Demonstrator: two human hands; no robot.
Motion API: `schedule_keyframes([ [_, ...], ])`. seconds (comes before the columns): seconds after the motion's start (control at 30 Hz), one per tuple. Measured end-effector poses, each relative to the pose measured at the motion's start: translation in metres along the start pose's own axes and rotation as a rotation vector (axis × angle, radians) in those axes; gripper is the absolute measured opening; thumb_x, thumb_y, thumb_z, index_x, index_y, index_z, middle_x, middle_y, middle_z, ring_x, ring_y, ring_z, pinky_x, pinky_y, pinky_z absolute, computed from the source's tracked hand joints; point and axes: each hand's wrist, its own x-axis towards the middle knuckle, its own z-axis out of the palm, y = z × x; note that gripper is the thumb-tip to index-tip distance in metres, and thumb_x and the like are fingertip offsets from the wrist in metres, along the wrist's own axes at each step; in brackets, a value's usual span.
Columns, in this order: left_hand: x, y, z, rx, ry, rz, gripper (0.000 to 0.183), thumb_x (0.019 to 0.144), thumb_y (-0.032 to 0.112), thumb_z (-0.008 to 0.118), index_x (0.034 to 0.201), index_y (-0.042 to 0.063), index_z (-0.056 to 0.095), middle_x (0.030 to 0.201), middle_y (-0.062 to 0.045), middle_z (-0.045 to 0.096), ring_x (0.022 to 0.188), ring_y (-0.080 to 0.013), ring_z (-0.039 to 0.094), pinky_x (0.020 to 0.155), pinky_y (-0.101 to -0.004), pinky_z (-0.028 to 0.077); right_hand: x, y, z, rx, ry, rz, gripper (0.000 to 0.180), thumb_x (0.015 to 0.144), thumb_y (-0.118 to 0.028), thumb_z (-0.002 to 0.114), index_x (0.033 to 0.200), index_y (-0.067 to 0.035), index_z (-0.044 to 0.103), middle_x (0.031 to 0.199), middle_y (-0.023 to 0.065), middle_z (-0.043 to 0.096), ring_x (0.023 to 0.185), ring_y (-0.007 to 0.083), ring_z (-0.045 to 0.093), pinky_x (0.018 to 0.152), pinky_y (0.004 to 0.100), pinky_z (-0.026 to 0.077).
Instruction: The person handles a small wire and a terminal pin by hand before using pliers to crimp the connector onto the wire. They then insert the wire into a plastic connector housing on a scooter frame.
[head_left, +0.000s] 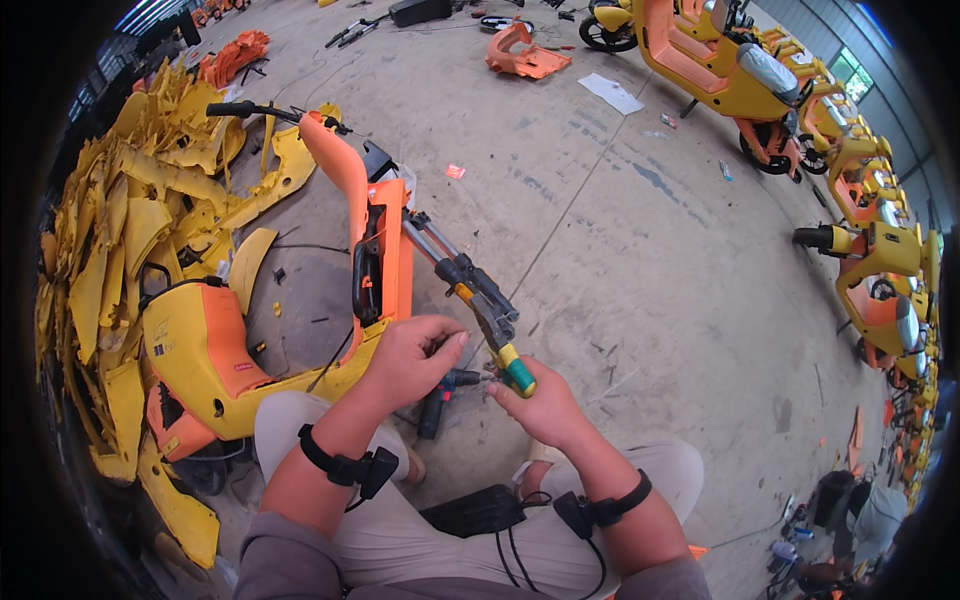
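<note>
My right hand grips a hand tool with a green-and-yellow handle, apparently pliers. Its grey metal head points away from me, over the end of the front fork. Thumb and forefinger of my left hand come close together near that head; whether something small is between them cannot be made out. The fork belongs to a partly stripped yellow-and-orange scooter lying before me to the left, with its handlebar grip at the far end. Below my hands a cordless drill rests on the concrete floor.
Yellow body panels form a large heap at the left. An orange panel and a white sheet lie farther off. Yellow scooters stand in rows to the right. Another person is at the lower right, among loose parts.
</note>
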Motion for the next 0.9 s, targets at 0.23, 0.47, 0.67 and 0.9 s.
schedule_keyframes([
  [0.23,-0.004,-0.015,-0.003,-0.102,-0.002,-0.061,0.018,0.092,0.015,0.069,0.097,-0.002,0.071,0.065,-0.001,0.058,0.059,-0.0063,0.051,0.055,-0.0265,0.042,-0.004,-0.013,0.011,-0.197,0.207,-0.104,0.038,0.089,-0.031,0.07,0.115,-0.004,0.062,0.087,0.0244,0.069,0.084,0.0452,0.068,0.072,0.0485,0.053],
  [0.47,0.014,-0.008,0.01,-0.028,0.01,0.034,0.018,0.092,0.015,0.069,0.096,-0.003,0.071,0.067,-0.003,0.062,0.059,-0.0069,0.052,0.055,-0.0274,0.043,-0.009,-0.023,0.005,-0.368,0.453,-0.078,0.033,0.088,-0.027,0.068,0.111,-0.004,0.063,0.085,0.0237,0.069,0.081,0.0435,0.068,0.071,0.0484,0.054],
  [0.67,0.024,0.003,-0.01,-0.321,-0.116,-0.006,0.016,0.094,0.015,0.067,0.094,0.0,0.071,0.068,0.004,0.057,0.06,-0.0031,0.048,0.053,-0.0202,0.035,-0.037,-0.027,-0.004,0.533,-0.095,-0.108,0.021,0.092,-0.024,0.068,0.094,-0.007,0.057,0.071,0.0027,0.06,0.054,0.0116,0.057,0.048,0.0282,0.048],
  [0.9,0.031,-0.003,0.01,-0.565,-0.201,0.152,0.014,0.099,0.016,0.062,0.097,0.003,0.067,0.074,0.005,0.056,0.057,-0.0011,0.041,0.049,-0.0208,0.028,-0.119,-0.051,-0.007,0.375,0.29,-0.083,0.018,0.087,-0.018,0.062,0.099,-0.005,0.055,0.069,0.007,0.058,0.052,0.0161,0.058,0.046,0.0341,0.048],
])
